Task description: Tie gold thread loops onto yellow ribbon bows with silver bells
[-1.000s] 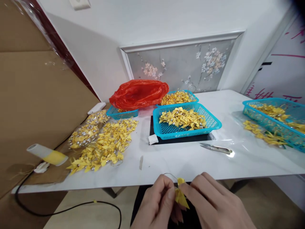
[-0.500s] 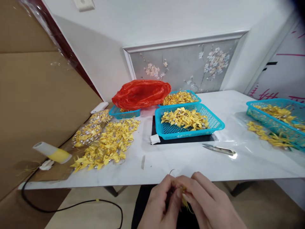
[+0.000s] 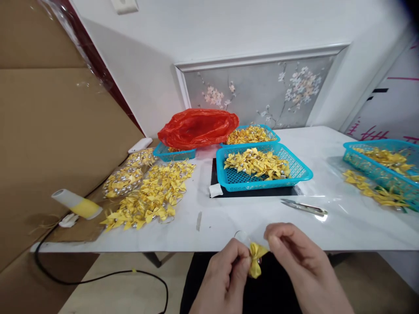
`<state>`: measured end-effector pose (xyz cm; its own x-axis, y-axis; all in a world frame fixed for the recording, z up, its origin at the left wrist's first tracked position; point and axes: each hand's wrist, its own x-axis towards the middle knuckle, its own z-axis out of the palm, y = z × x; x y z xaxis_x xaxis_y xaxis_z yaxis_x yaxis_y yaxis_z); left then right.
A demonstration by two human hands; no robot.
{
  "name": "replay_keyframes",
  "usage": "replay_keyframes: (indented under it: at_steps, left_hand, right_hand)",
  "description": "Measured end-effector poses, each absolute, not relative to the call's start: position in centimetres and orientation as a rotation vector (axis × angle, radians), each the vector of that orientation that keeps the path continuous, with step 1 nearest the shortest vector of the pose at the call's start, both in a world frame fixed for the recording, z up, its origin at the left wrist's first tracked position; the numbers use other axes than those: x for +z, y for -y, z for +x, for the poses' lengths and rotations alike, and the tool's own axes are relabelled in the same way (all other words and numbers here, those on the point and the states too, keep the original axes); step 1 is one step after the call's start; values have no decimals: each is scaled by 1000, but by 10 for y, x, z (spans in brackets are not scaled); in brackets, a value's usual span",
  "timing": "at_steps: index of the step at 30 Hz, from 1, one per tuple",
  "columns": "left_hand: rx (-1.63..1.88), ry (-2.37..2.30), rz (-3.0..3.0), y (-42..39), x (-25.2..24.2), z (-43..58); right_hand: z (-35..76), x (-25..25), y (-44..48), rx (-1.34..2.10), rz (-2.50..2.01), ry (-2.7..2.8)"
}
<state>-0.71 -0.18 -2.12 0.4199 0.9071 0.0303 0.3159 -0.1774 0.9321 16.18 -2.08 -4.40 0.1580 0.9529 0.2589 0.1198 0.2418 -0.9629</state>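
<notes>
My left hand [image 3: 225,272] pinches a small yellow ribbon bow [image 3: 256,257] between thumb and forefinger, just over the table's front edge. A shiny round bead shows behind the bow's knot, and a thin thread loop [image 3: 241,235] stands up above the fingers. To the right, my right hand [image 3: 296,257] is closed in a pinch, its fingertips close to the bow's upper right tip. Whatever lies between those fingertips is too small to make out. Beyond both hands, a blue basket [image 3: 265,186] holds a heap of similar yellow bows [image 3: 257,163].
Loose bows [image 3: 153,196] and bagged ones [image 3: 122,181] cover the table's left. Thread snips [image 3: 304,207] lie right of centre. A red plastic bag [image 3: 198,131] stands at the back; another blue basket [image 3: 376,165] sits far right. A black cable [image 3: 108,275] hangs at left.
My hands were close together with the bow mostly hidden. Now the right hand has moved up and right, away from the left, and the bow shows in the left hand.
</notes>
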Motion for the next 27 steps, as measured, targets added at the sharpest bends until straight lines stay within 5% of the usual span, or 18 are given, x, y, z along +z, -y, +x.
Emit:
replay_keyframes:
  at_steps: [19, 27]
  left_hand:
    - [917, -627, 359, -6, -16, -6]
    - [872, -709, 506, -6, -15, -2]
  right_hand:
    - [158, -49, 24, 725, -1287, 1280]
    - [168, -47, 20, 547, -1235, 1376]
